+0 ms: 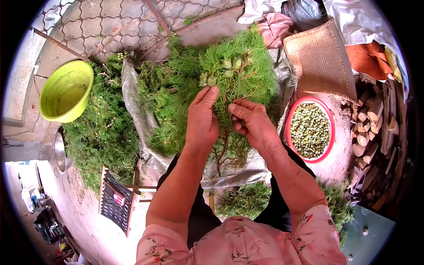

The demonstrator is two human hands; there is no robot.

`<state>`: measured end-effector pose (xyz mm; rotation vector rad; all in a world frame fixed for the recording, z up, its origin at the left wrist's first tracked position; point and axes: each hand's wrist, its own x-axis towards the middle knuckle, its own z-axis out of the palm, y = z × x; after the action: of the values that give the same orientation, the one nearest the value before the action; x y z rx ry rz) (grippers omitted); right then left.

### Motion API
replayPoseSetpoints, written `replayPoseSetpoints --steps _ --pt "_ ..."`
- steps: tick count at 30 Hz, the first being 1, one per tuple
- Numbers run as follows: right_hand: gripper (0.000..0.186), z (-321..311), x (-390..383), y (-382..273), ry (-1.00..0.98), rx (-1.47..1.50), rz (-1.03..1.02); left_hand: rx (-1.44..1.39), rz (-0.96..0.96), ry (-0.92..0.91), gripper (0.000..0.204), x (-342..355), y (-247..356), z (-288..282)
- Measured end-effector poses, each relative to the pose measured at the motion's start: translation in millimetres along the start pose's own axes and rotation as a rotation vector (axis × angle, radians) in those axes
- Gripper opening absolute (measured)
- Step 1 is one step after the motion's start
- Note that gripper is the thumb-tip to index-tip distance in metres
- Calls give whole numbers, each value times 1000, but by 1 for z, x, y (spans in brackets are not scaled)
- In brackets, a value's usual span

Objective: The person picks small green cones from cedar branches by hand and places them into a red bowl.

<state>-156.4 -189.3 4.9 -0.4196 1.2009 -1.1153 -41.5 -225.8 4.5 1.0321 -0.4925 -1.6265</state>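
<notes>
A leafy evergreen branch with flat, feathery green sprays is held up over my lap. Pale green knobbly cones cluster near its upper part. My left hand is closed, its thumb and finger pinched at a small pair of cones on the left side of the sprays. Lower down and to the right, my right hand has its fingers closed round the branch's stem. A bare brown twig end hangs below, between my forearms. Under the branch more cut greenery lies on a grey woven plastic sheet.
A red-rimmed basin full of small green cones stands at the right, beside stacked firewood and a woven mat. At the left are a yellow-green tub, a heap of cut branches and a small folding seat.
</notes>
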Motion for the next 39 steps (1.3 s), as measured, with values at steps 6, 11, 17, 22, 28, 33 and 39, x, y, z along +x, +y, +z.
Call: replayPoseSetpoints --steps 6,11,17,22,28,33,39 --pt "23 3 -1 1 -95 -97 55 -4 51 -9 21 -3 -1 -3" --pt "20 1 -2 -5 -86 -436 -74 244 380 47 13 -6 1 2" --pt "18 -11 -5 -25 -63 -568 -309 478 536 -27 11 -3 10 -3" --pt "9 -5 -8 -28 -14 -87 -361 585 392 -151 12 -5 9 -1" --pt "28 -7 0 -22 -92 -162 -415 648 346 -254 16 -8 6 -1" --pt "24 -8 3 -20 -149 -176 -442 598 364 -326 14 -5 6 -3" --pt "20 -6 3 -16 -76 -164 -451 607 350 -329 9 -7 7 0"
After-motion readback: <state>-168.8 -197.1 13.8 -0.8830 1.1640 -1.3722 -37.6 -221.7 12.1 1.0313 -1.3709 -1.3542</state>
